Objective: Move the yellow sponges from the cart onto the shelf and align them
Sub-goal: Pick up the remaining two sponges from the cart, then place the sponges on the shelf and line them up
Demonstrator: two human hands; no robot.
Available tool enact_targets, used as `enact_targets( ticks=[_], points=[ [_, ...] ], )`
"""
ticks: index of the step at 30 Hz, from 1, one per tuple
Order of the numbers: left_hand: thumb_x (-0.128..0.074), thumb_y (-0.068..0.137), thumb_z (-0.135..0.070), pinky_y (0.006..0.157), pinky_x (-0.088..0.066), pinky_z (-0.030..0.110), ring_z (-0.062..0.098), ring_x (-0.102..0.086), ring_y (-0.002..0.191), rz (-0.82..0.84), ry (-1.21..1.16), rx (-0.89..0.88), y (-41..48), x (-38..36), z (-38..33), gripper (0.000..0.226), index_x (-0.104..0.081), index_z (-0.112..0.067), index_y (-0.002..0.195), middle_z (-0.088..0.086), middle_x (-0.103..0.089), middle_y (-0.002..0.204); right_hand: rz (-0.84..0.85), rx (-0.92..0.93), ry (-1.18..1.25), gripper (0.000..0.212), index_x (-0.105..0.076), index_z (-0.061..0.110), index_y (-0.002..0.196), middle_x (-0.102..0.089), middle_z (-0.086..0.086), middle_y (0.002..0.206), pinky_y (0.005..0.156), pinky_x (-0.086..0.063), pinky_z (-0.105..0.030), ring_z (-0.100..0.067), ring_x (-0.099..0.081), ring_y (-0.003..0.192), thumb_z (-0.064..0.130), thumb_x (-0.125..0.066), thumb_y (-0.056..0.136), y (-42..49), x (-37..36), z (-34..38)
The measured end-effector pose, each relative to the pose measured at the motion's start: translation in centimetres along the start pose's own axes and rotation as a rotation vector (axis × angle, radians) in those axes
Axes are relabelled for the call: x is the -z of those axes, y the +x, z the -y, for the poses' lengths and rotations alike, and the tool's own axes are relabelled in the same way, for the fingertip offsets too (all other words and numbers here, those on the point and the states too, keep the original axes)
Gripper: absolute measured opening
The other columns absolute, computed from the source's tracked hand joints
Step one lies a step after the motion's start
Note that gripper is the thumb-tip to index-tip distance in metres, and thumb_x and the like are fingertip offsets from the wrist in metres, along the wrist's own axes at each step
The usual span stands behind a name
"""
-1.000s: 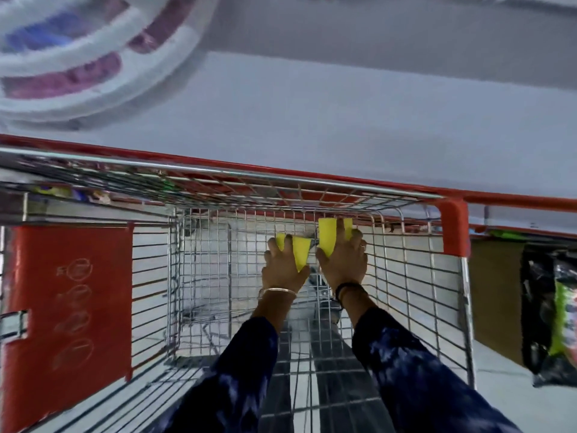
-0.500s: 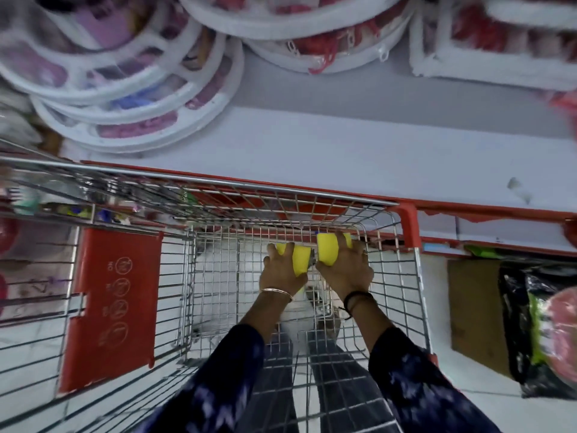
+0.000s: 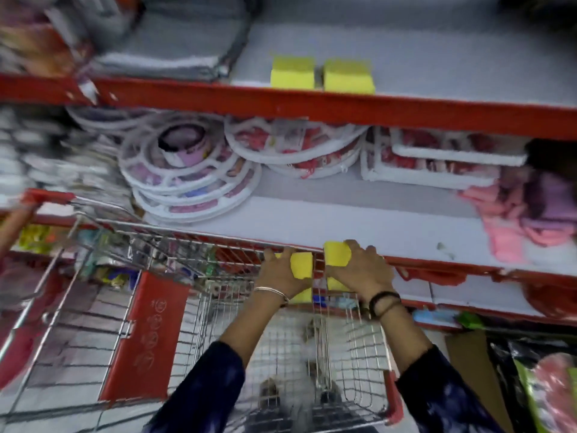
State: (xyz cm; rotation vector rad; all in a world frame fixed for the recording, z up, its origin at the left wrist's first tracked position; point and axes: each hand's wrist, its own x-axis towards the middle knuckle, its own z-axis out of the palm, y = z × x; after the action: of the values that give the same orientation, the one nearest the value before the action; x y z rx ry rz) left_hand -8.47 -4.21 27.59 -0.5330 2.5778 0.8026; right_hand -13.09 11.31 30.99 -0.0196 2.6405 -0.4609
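Hands (image 3: pixel 282 270) (image 3: pixel 359 270) each gripped yellow sponge (image 3: pixel 301 265) (image 3: pixel 337 254) at cart rim (image 3: pixel 187 232); best set flush beside shelf pair (image 3: pixel 293 72).

A yellow sponge (image 3: pixel 301 265) is gripped in the left hand (image 3: pixel 279 271), another (image 3: pixel 336 254) in the right hand (image 3: pixel 362 271), above the cart (image 3: pixel 199 245); two sponges (image 3: pixel 321 75) are seen on the upper shelf (image 3: pixel 312 104).

Yellow sponges (image 3: pixel 292 77), red shelf edge (image 3: pixel 312 104), dark blue mottled sleeves (image 3: pixel 199 392), pink cloths (image 3: pixel 512 232), silver cart (image 3: pixel 352 335)
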Motion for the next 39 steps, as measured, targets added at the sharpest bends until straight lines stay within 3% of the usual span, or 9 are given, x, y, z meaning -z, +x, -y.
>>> enact_targets(
  ticks=[5, 10, 15, 23, 25, 28, 32, 35, 39],
  points=[
    [-0.070, 0.076, -0.048, 0.097, -0.047, 0.046, 0.045, -0.048, 0.119, -0.071, 0.036, -0.042, -2.3, 6.7, -5.1, 0.077, -0.032, -0.020, 0.138, 0.021, -0.028, 0.138, -0.054, 0.061, 0.024, 0.084, -0.031, 0.031, 0.144, -0.044, -0.011, 0.140, 0.099, -0.042, -0.041, -0.033, -0.046, 0.126, 0.063, -0.062, 0.072, -1.9, 7.4, 1.0],
    [-0.067, 0.078, -0.051, 0.098, -0.045, 0.046, 0.044, -0.043, 0.128, -0.133, 0.029, -0.084, -4.0, 11.5, -10.2, 0.085, -0.024, -0.023, 0.146, 0.018, -0.016, 0.153, -0.139, 0.105, 0.023, 0.085, -0.031, 0.031, 0.145, -0.045, -0.007, 0.145, 0.101, -0.040, -0.039, -0.030, -0.045, 0.130, 0.067, -0.059, 0.073, -3.3, 14.0, 1.9],
    [-0.067, 0.077, -0.052, 0.100, -0.043, 0.042, 0.036, -0.043, 0.128, -0.245, 0.067, -0.175, -5.0, 15.9, -15.7, 0.079, -0.032, -0.021, 0.141, 0.016, -0.033, 0.145, -0.267, 0.155, 0.030, 0.078, -0.043, 0.030, 0.138, -0.051, -0.005, 0.142, 0.099, -0.042, -0.039, -0.029, -0.048, 0.130, 0.067, -0.058, 0.071, -4.3, 20.6, 2.5],
    [-0.066, 0.075, -0.057, 0.102, -0.045, 0.042, 0.038, -0.046, 0.126, -0.324, 0.064, -0.262, -2.8, 21.8, -25.0, 0.082, -0.033, -0.021, 0.141, 0.019, -0.034, 0.142, -0.423, 0.166, 0.049, 0.075, -0.045, 0.029, 0.136, -0.050, -0.006, 0.142, 0.102, -0.039, -0.039, -0.030, -0.045, 0.130, 0.064, -0.061, 0.072, -1.7, 29.2, 2.2],
    [-0.065, 0.075, -0.058, 0.098, -0.048, 0.043, 0.038, -0.045, 0.127, -0.316, 0.080, -0.280, -1.3, 22.6, -27.2, 0.084, -0.033, -0.020, 0.142, 0.018, -0.034, 0.144, -0.427, 0.136, 0.025, 0.079, -0.041, 0.029, 0.140, -0.046, -0.006, 0.145, 0.102, -0.039, -0.038, -0.029, -0.043, 0.132, 0.066, -0.059, 0.073, -0.2, 30.7, 2.0],
    [-0.062, 0.075, -0.060, 0.073, -0.051, 0.037, 0.036, -0.047, 0.125, -0.321, 0.125, -0.294, 1.1, 23.1, -29.7, 0.086, -0.031, -0.018, 0.143, 0.017, -0.038, 0.144, -0.416, 0.092, -0.016, 0.082, -0.039, 0.026, 0.142, -0.044, -0.005, 0.147, 0.102, -0.039, -0.039, -0.029, -0.041, 0.134, 0.069, -0.055, 0.074, 2.3, 32.3, 1.8],
    [-0.057, 0.080, -0.059, 0.098, -0.046, 0.041, 0.035, -0.031, 0.139, -0.306, 0.238, -0.252, 4.2, 22.8, -31.9, 0.087, -0.023, -0.016, 0.147, 0.019, -0.031, 0.149, -0.432, 0.060, -0.053, 0.078, -0.052, 0.025, 0.129, -0.055, -0.007, 0.136, 0.092, -0.044, -0.038, -0.031, -0.051, 0.123, 0.072, -0.055, 0.066, 5.5, 33.2, 1.7],
    [-0.052, 0.083, -0.061, 0.108, -0.038, 0.041, 0.037, -0.029, 0.141, -0.255, 0.329, -0.194, 5.4, 22.5, -32.6, 0.091, -0.013, -0.016, 0.151, 0.019, -0.020, 0.155, -0.418, 0.038, -0.054, 0.081, -0.051, 0.024, 0.130, -0.055, -0.008, 0.136, 0.096, -0.044, -0.038, -0.031, -0.051, 0.124, 0.074, -0.053, 0.066, 7.5, 33.0, 1.7],
    [-0.048, 0.086, -0.061, 0.106, -0.038, 0.037, 0.035, -0.036, 0.137, -0.249, 0.430, -0.179, 6.8, 21.4, -32.7, 0.086, -0.019, -0.010, 0.148, 0.018, -0.035, 0.148, -0.371, 0.026, -0.074, 0.083, -0.047, 0.023, 0.134, -0.052, -0.009, 0.140, 0.100, -0.043, -0.039, -0.031, -0.049, 0.127, 0.076, -0.049, 0.070, 9.5, 32.0, 1.5]
  ],
)
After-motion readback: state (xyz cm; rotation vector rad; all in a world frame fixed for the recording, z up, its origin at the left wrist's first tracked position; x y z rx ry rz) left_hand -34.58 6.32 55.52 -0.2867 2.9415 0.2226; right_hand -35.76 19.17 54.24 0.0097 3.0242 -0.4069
